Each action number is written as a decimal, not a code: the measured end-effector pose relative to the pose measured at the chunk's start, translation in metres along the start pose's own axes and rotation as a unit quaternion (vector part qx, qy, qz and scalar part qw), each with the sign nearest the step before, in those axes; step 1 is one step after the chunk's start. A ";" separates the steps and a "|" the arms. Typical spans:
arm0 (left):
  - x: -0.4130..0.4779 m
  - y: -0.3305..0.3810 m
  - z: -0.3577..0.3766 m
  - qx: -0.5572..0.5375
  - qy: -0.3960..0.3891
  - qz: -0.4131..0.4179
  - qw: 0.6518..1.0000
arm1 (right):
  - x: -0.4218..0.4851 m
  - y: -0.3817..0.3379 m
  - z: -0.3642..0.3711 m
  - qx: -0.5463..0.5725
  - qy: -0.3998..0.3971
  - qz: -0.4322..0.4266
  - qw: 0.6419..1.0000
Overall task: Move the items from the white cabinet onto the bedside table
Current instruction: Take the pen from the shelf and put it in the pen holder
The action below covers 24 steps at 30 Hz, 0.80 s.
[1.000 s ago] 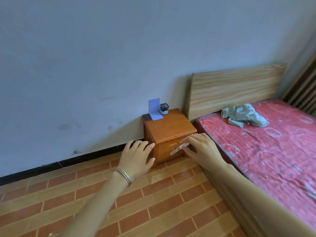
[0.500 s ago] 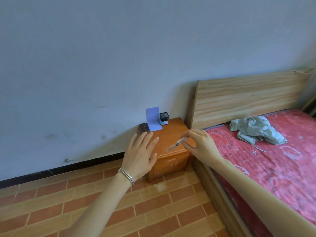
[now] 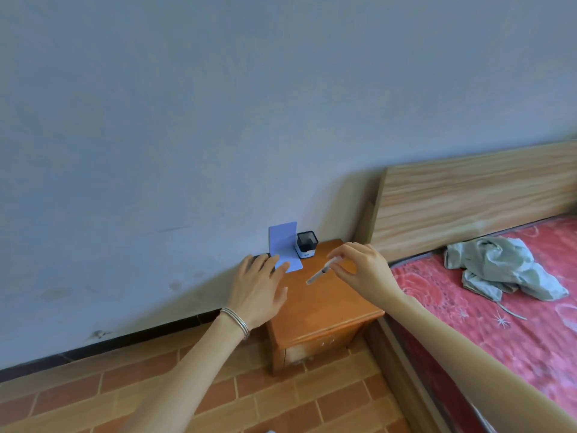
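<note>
Pinching a slim white pen-like stick (image 3: 323, 270) over the orange wooden bedside table (image 3: 324, 310) — right hand (image 3: 365, 267) gripping, tip slanting toward the flat, empty left hand (image 3: 259, 289).

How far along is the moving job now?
Done: a blue stand and a black pen cup sit on the bedside table. In hand: the right hand pinches a pen above it, not yet down; the left hand is empty. Left: unknown, the white cabinet is out of view.
</note>
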State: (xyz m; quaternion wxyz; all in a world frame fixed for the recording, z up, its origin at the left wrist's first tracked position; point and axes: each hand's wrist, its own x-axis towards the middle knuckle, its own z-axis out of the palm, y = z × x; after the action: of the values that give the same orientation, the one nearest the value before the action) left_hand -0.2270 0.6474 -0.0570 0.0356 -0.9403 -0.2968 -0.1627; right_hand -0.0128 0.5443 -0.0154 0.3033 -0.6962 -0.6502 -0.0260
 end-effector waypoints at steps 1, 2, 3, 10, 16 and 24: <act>0.014 -0.009 0.008 0.007 0.003 0.007 1.000 | 0.012 0.009 0.008 -0.003 0.001 0.011 1.000; 0.028 -0.017 0.016 0.012 0.001 0.009 1.000 | 0.023 0.017 0.016 -0.005 0.000 0.020 1.000; 0.041 -0.024 0.022 0.011 -0.010 0.005 1.000 | 0.034 0.026 0.023 -0.004 -0.006 0.032 0.999; 0.112 -0.052 0.080 -0.006 -0.107 -0.005 0.994 | 0.101 0.096 0.073 -0.010 -0.031 0.107 0.994; 0.166 -0.067 0.139 -0.025 -0.140 -0.037 0.989 | 0.159 0.168 0.122 0.001 -0.070 0.155 0.985; 0.213 -0.069 0.218 -0.044 -0.145 -0.080 0.985 | 0.211 0.268 0.201 0.033 -0.122 0.223 0.966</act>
State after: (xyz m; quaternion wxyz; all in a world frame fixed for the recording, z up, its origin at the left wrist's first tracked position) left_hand -0.0396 0.8562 -0.1955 -0.0625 -0.9280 -0.3652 -0.0401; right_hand 0.1938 0.8312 -0.1925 0.2424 -0.8113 -0.5107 0.1492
